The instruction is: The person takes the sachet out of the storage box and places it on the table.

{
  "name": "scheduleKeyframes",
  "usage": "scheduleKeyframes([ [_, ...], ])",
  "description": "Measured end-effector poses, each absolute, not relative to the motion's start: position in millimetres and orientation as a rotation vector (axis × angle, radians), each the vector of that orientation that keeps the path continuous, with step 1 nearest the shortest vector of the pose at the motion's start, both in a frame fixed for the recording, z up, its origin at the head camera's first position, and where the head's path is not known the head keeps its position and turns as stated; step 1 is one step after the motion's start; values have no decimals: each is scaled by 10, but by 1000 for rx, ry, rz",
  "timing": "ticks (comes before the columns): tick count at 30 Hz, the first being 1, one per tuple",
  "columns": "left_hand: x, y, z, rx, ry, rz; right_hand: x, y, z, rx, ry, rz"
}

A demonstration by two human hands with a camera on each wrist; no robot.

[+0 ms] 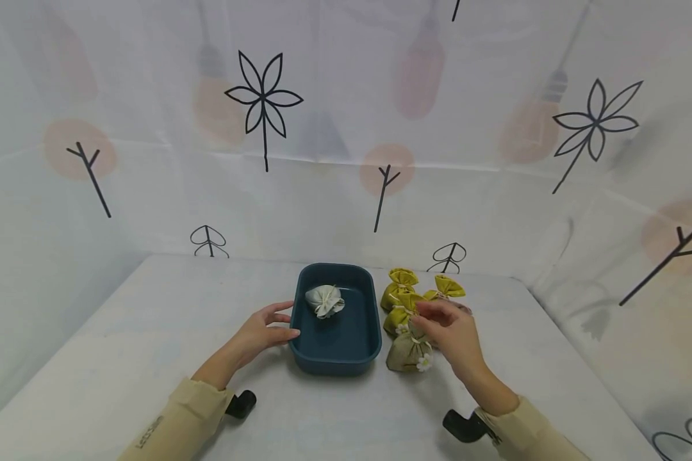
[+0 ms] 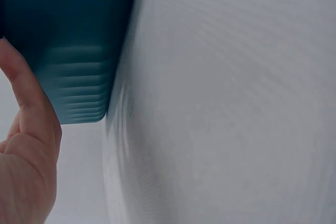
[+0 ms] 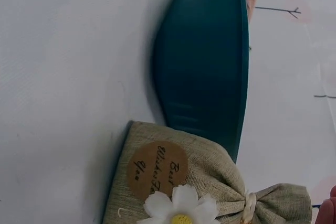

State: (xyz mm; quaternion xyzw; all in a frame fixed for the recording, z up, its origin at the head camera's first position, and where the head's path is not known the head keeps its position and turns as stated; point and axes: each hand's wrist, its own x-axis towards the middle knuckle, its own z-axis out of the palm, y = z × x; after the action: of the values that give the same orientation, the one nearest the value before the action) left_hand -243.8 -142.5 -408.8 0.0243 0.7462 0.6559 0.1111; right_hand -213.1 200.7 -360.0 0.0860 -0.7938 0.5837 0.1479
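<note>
A deep teal tub [image 1: 339, 366] sits on the table, with one pale drawstring pouch [image 1: 325, 301] inside near its left wall. My left hand [image 1: 259, 333] touches the tub's left rim, its thumb [image 2: 23, 80] reaching along the outer wall. To the right of the tub stands a sage linen pouch [image 3: 205, 161] with a round paper tag and a white fabric daisy [image 3: 181, 208]. Just above that pouch's gathered top is my right hand [image 1: 452, 330], thumb and forefinger bent towards each other. In the right wrist view its fingertips [image 3: 328, 208] show a small gap from the cloth.
Behind the sage pouch cluster several more, including yellow-green pouches [image 1: 402, 279] with tied necks; my right hand partly covers them. A white cloth covers the table [image 1: 121, 346]. A printed curtain [image 1: 334, 211] hangs along the back and sides.
</note>
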Motion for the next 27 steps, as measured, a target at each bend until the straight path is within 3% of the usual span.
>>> scheduleKeyframes([
  [27, -2452, -1444, -4114, 78, 2185, 1914, -2297, 1464, -3507, 347, -2361, 1693],
])
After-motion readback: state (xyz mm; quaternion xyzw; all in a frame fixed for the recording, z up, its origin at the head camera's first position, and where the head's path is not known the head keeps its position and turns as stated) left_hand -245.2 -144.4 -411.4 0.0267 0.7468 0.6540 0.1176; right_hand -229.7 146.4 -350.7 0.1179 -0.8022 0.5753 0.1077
